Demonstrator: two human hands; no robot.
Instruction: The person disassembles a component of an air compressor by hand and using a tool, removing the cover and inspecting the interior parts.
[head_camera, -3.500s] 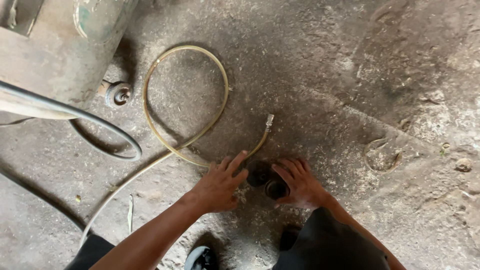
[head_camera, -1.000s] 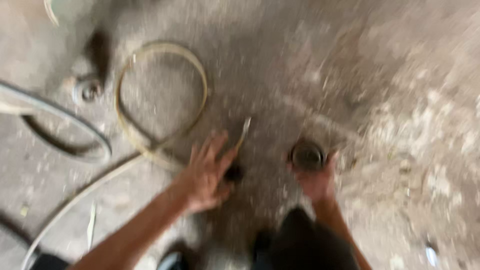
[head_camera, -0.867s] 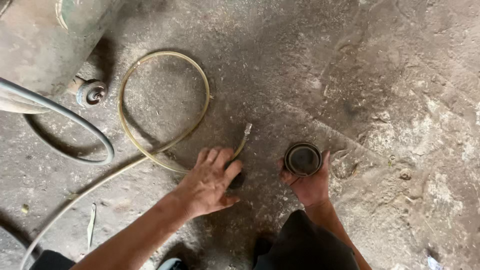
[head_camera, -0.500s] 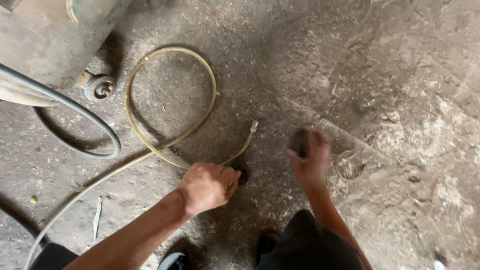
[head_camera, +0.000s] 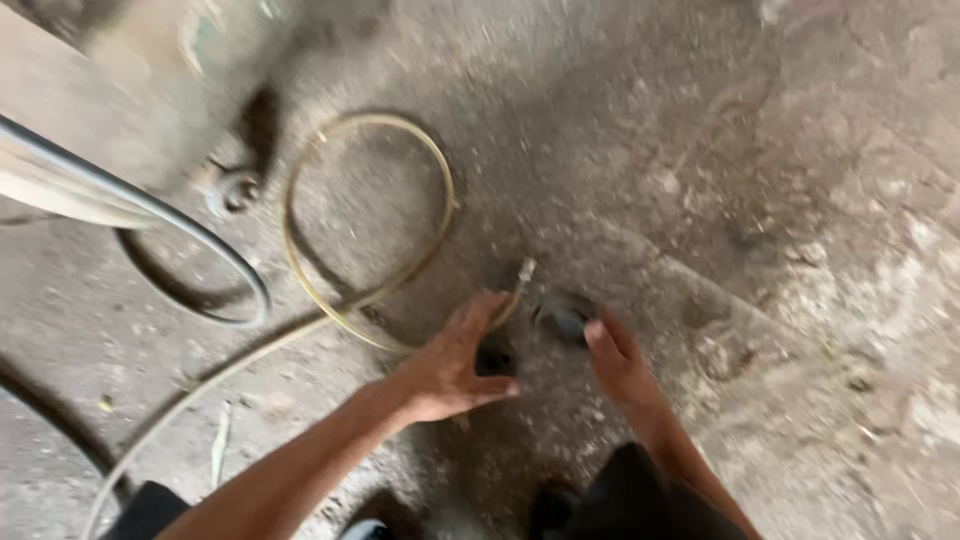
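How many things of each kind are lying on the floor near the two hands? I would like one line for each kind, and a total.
Yellowish hose with metal end fitting: 1
Black hose: 1
Small dark round parts (dark part at left hand, round part at right hand): 2
Caster wheel: 1
Total: 5

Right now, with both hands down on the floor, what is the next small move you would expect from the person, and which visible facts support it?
Probably the right hand closes on the dark round part at its fingertips and brings it toward the small dark piece under the left hand. The two pieces lie close together, just beside the metal end of the yellowish hose. The picture is blurred, so neither grasp is certain.
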